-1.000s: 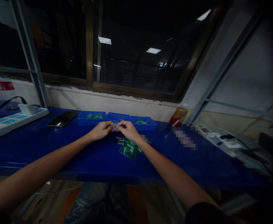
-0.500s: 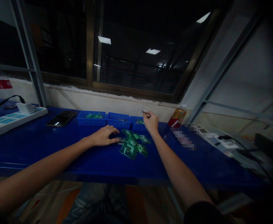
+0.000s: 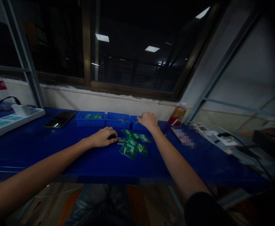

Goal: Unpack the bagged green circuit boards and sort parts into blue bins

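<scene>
My left hand (image 3: 103, 137) rests on the blue table (image 3: 45, 147), fingers curled over small metal cylinders (image 3: 119, 140) beside a pile of small green bags (image 3: 132, 145). My right hand (image 3: 148, 119) reaches palm down over the rightmost of three blue trays (image 3: 137, 122); what its fingers hold, if anything, is hidden. The middle blue tray (image 3: 118, 120) and the left blue tray (image 3: 90, 119) hold small parts.
A black phone (image 3: 59, 119) lies left of the trays. A white power strip (image 3: 7, 121) sits at far left. An orange bottle (image 3: 177, 115) stands right of the trays, with another power strip and cables (image 3: 218, 138) further right. Dark windows stand behind.
Both hands were together above the middle tray. My right hand lifted a small piece to the right, then lowered over the right tray. My left hand dropped onto the metal cylinders.
</scene>
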Demonstrator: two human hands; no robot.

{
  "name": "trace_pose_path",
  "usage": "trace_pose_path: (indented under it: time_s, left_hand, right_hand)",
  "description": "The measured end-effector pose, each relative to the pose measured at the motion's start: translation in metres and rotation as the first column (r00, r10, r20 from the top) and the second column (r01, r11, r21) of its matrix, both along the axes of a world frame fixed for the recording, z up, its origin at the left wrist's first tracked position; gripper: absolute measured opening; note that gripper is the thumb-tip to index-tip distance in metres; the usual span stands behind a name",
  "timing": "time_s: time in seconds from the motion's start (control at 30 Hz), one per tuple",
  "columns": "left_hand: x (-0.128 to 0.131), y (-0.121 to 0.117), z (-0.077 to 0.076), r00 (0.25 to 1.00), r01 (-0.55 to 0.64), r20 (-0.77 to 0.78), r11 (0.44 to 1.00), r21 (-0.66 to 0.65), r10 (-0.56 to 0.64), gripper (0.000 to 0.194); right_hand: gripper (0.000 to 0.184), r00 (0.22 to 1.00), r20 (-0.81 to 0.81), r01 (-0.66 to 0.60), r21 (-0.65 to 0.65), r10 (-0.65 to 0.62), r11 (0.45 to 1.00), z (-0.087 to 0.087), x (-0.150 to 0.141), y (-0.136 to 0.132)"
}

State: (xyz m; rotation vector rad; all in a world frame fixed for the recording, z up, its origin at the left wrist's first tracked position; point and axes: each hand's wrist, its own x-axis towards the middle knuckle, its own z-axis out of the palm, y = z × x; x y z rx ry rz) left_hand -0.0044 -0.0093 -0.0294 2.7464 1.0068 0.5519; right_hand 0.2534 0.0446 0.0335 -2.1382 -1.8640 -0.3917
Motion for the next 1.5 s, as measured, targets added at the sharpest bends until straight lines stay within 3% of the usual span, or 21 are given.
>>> trace_pose_path:
  time_s: [0.1,0.2,0.3,0.4,0.47,0.53,0.6,0.63,0.7,0.77,0.9,0.97,1.03,1.07,1.17,1.3,1.4,1.5]
  left_hand:
    - [0.0,-0.001,0.001,1.0,-0.006,0.001,1.0,-0.01,0.006,0.03]
    - [-0.001,-0.002,0.001,1.0,-0.021,0.006,1.0,-0.017,0.021,0.03]
    - [-0.001,-0.001,0.003,1.0,-0.015,0.02,1.0,-0.013,0.015,0.028]
    - [0.001,-0.002,0.006,0.995,-0.003,0.095,0.999,-0.039,0.006,0.027]
    - [0.003,-0.002,0.009,0.977,-0.012,0.208,0.993,-0.118,0.037,0.03]
    - [0.003,-0.002,0.013,0.917,-0.029,0.372,0.956,-0.291,0.141,0.039]
    - [0.001,0.0,0.017,0.784,0.016,0.538,0.857,-0.515,0.308,0.054]
    - [-0.001,0.002,0.019,0.701,0.069,0.595,0.794,-0.604,0.392,0.06]
    - [-0.007,0.005,0.023,0.559,0.164,0.654,0.706,-0.689,0.509,0.06]
    - [-0.012,0.007,0.026,0.515,0.165,0.667,0.701,-0.694,0.539,0.042]
    - [-0.022,0.012,0.031,0.562,0.044,0.65,0.767,-0.641,0.511,0.024]
    - [-0.031,0.019,0.031,0.52,-0.096,0.683,0.829,-0.551,0.513,0.025]
    - [-0.046,0.029,0.032,0.445,-0.308,0.729,0.853,-0.421,0.521,0.029]
    - [-0.055,0.034,0.032,0.407,-0.419,0.747,0.834,-0.36,0.526,0.031]
    - [-0.083,0.045,0.032,0.327,-0.709,0.742,0.671,-0.216,0.585,0.037]
    - [-0.104,0.048,0.03,0.311,-0.827,0.717,0.549,-0.12,0.624,0.037]
    - [-0.107,0.049,0.029,0.369,-0.86,0.681,0.51,-0.008,0.633,0.03]
    - [-0.11,0.051,0.03,0.454,-0.843,0.649,0.531,0.09,0.61,0.02]
  right_hand:
    - [0.047,0.998,0.009,0.064,-0.278,-0.064,0.958,0.005,-0.012,0.022]
    - [0.042,0.995,0.074,0.09,-0.353,-0.068,0.931,0.011,-0.013,0.038]
    - [0.036,0.997,0.053,0.076,-0.273,-0.064,0.959,0.021,-0.008,0.038]
    - [0.028,0.991,-0.111,0.059,-0.077,-0.068,0.995,0.032,-0.003,0.026]
    - [0.022,0.97,-0.243,0.005,0.093,0.018,0.996,0.033,-0.007,0.013]
    - [0.023,0.931,-0.279,-0.14,0.319,0.234,0.937,0.025,-0.019,-0.004]
    - [0.026,0.859,-0.194,-0.337,0.485,0.474,0.807,0.01,-0.038,-0.024]
    - [0.027,0.816,-0.14,-0.426,0.509,0.561,0.748,0.001,-0.049,-0.034]
    - [0.028,0.727,-0.015,-0.618,0.42,0.686,0.665,-0.016,-0.071,-0.052]
    - [0.028,0.652,0.079,-0.738,0.293,0.754,0.607,-0.028,-0.089,-0.065]
    - [0.029,0.592,0.045,-0.791,0.227,0.805,0.569,-0.035,-0.101,-0.07]
    - [0.031,0.596,-0.035,-0.774,0.242,0.802,0.586,-0.034,-0.095,-0.065]
    - [0.03,0.601,-0.107,-0.76,0.231,0.792,0.608,-0.032,-0.086,-0.059]
    - [0.029,0.605,-0.132,-0.755,0.22,0.785,0.618,-0.031,-0.081,-0.055]
    - [0.025,0.615,-0.178,-0.741,0.204,0.768,0.64,-0.028,-0.066,-0.046]
    - [0.025,0.633,-0.214,-0.73,0.153,0.744,0.666,-0.026,-0.053,-0.037]
    - [0.026,0.647,-0.247,-0.72,0.115,0.721,0.685,-0.027,-0.047,-0.034]
    - [0.026,0.643,-0.264,-0.721,0.108,0.719,0.684,-0.029,-0.046,-0.032]
